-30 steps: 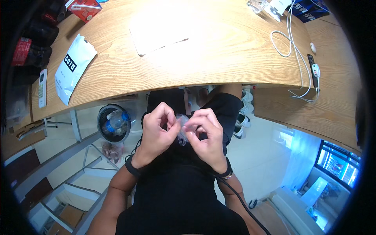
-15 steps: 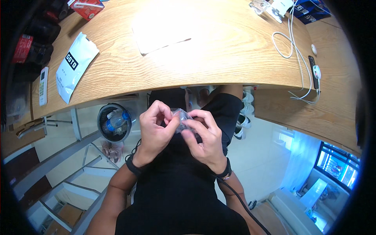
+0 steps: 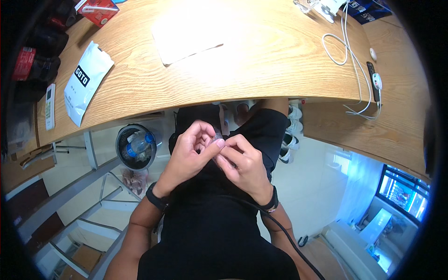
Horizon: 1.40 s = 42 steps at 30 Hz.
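Note:
Above my lap, just short of the desk's front edge, both hands meet on a small clear plastic wrapper [image 3: 218, 136]. My left hand [image 3: 192, 148] pinches it between thumb and curled fingers. From the other side my right hand [image 3: 243, 164] grips it, thumb and fingertips pressed close together. Only a crinkled bit of the plastic shows between the fingertips. Whatever may lie inside it is hidden.
On the wooden desk [image 3: 196, 84] are a white pouch [image 3: 87, 86], a remote control [image 3: 50, 107], a pale sheet [image 3: 186, 44] and white cables [image 3: 347, 46]. Dark bottles [image 3: 39, 65] stand far left. Below are a bin [image 3: 136, 162] with plastic bottles and several shoes [image 3: 293, 126].
My hands have drawn closer together and tilted, so less of the clear plastic shows between them. My right hand has moved slightly lower. The objects on the desk stay put.

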{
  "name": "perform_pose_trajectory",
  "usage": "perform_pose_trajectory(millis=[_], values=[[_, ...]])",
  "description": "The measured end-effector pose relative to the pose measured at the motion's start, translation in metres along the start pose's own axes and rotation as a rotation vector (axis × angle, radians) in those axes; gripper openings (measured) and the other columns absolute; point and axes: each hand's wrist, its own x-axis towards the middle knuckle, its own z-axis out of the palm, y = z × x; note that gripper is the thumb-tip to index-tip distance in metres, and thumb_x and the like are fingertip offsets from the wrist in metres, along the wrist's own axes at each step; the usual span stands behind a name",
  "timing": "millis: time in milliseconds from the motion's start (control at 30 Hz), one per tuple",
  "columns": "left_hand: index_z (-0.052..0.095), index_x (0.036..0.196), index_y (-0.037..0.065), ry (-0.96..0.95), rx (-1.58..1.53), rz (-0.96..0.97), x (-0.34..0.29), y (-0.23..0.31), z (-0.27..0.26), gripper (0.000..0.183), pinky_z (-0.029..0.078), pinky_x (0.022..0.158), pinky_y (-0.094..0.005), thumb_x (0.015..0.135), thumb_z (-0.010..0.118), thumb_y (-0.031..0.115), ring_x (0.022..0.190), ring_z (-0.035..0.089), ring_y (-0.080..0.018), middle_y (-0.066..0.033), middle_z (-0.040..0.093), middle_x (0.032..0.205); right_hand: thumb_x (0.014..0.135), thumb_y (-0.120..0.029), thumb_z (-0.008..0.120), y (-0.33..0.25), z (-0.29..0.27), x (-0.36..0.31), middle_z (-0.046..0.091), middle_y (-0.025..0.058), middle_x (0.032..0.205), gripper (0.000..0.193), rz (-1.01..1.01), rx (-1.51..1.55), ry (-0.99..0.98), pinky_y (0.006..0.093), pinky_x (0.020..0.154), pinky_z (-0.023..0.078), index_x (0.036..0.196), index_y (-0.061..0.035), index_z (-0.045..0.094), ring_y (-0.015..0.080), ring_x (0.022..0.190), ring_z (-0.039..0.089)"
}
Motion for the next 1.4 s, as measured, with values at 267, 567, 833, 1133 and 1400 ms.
perform_pose_trajectory(millis=[267, 567, 833, 1133, 1400], values=[[0.058, 0.107, 0.003, 0.029, -0.142, 0.022, 0.004, -0.004, -0.004, 0.025, 0.043, 0.061, -0.0151, 0.092, 0.078, 0.004, 0.071, 0.052, 0.002, 0.0038, 0.059, 0.083, 0.09, -0.011, 0.078, -0.002, -0.009, -0.005, 0.067, 0.0106, 0.102, 0.024, 0.242, 0.355, -0.054, 0.0282, 0.072, 0.059, 0.109, 0.0042, 0.075, 0.0153, 0.083, 0.071], [0.055, 0.106, 0.005, 0.137, -0.127, 0.092, 0.0, -0.003, 0.006, 0.023, 0.043, 0.063, -0.0146, 0.093, 0.074, -0.002, 0.074, 0.054, 0.0016, 0.0034, 0.06, 0.088, 0.09, -0.009, 0.077, 0.008, -0.002, -0.009, 0.07, 0.0132, 0.107, 0.023, 0.215, 0.487, 0.091, 0.026, 0.073, 0.058, 0.11, 0.0037, 0.076, 0.0151, 0.083, 0.071], [0.059, 0.114, 0.002, 0.136, -0.131, 0.16, -0.004, -0.006, 0.016, 0.023, 0.04, 0.061, -0.0166, 0.095, 0.072, 0.002, 0.072, 0.052, 0.0016, 0.0051, 0.059, 0.082, 0.086, -0.002, 0.081, 0.009, 0.011, -0.011, 0.068, 0.0032, 0.091, 0.021, 0.388, 0.567, 0.219, 0.0213, 0.062, 0.049, 0.097, -0.0006, 0.063, 0.0045, 0.074, 0.062], [0.069, 0.103, 0.0, -0.047, 0.074, 0.178, -0.004, -0.007, 0.008, 0.012, 0.043, 0.059, -0.0173, 0.092, 0.073, 0.004, 0.067, 0.056, 0.0004, 0.0036, 0.062, 0.075, 0.088, -0.005, 0.08, 0.027, -0.006, -0.015, 0.065, -0.0012, 0.086, 0.024, 0.467, 0.604, 0.003, 0.0182, 0.06, 0.043, 0.103, -0.0047, 0.061, 0.0016, 0.072, 0.057], [0.058, 0.091, 0.005, 0.101, -0.093, 0.027, -0.002, -0.006, 0.01, 0.019, 0.043, 0.048, -0.0157, 0.092, 0.077, 0.004, 0.058, 0.059, -0.001, 0.0013, 0.064, 0.074, 0.087, -0.01, 0.08, 0.022, -0.01, -0.013, 0.069, 0.0029, 0.093, 0.029, 0.35, 0.452, -0.017, 0.0287, 0.078, 0.051, 0.11, -0.0048, 0.063, 0.0122, 0.087, 0.066]])
